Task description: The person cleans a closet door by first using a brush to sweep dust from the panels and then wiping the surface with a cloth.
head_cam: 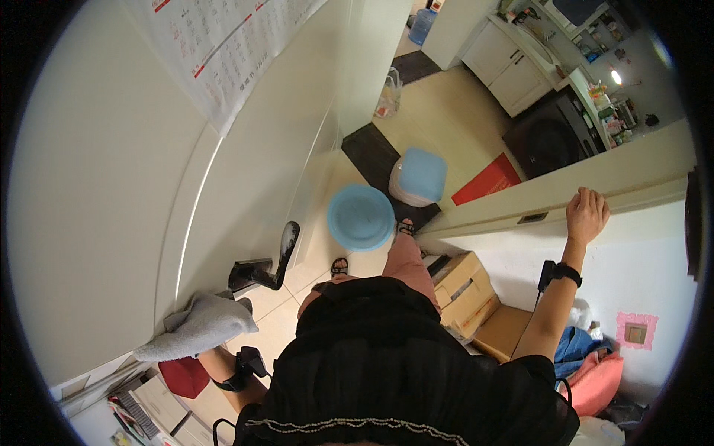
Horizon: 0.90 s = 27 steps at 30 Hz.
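Observation:
A grey towel (pixel 201 326) is bunched over my left hand and covers its fingers; only the wrist (pixel 213 362) shows below. The towel lies against the white door (pixel 240 184), just below its black lever handle (pixel 279 259). On the other side, my right hand (pixel 587 214) rests with bent fingers at the edge of the pale door frame (pixel 636 195), above the metal strike plate (pixel 531 218). Whether it grips the frame is hard to see. A light blue plastic basin (pixel 361 217) sits on the floor by my sandalled feet.
A stool with a blue top (pixel 422 173) stands on the dark threshold (pixel 372 150) beyond the basin. Cardboard boxes (pixel 468 295) line the right wall, near piled clothes (pixel 594 382). Farther off are a red mat (pixel 488 181), a black washing machine (pixel 549 139) and a white cabinet (pixel 505 69).

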Available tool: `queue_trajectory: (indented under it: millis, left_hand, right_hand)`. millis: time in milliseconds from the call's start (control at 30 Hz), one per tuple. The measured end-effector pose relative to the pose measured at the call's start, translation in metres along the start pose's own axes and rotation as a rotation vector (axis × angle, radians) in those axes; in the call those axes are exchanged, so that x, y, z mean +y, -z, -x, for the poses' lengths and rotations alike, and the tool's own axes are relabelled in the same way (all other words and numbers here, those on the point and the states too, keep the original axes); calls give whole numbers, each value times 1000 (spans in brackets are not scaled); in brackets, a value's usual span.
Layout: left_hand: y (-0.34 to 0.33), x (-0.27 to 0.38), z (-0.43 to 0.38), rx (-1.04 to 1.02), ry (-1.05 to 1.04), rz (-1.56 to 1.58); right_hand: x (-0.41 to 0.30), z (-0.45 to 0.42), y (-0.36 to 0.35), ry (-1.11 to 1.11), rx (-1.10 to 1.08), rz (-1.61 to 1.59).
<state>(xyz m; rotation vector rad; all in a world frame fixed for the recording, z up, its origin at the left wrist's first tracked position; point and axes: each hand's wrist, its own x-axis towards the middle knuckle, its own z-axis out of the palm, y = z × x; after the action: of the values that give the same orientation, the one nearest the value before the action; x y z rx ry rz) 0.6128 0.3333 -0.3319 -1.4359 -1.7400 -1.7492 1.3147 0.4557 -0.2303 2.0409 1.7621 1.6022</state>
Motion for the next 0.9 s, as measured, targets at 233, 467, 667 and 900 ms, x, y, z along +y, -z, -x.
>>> queue_trajectory:
  millis: [233,467,667,900]
  left_hand:
    - [-7,0,11,45,33,-27]
    - [-16,-2,19,72,59,-40]
    - [-7,3,17,75,52,-57]
    - [-2,4,9,86,43,-65]
  right_hand:
    - [-2,-4,-3,33,24,17]
    - [2,1,-1,41,42,27]
    - [-4,-2,0,43,61,16]
    - [-1,0,1,61,69,35]
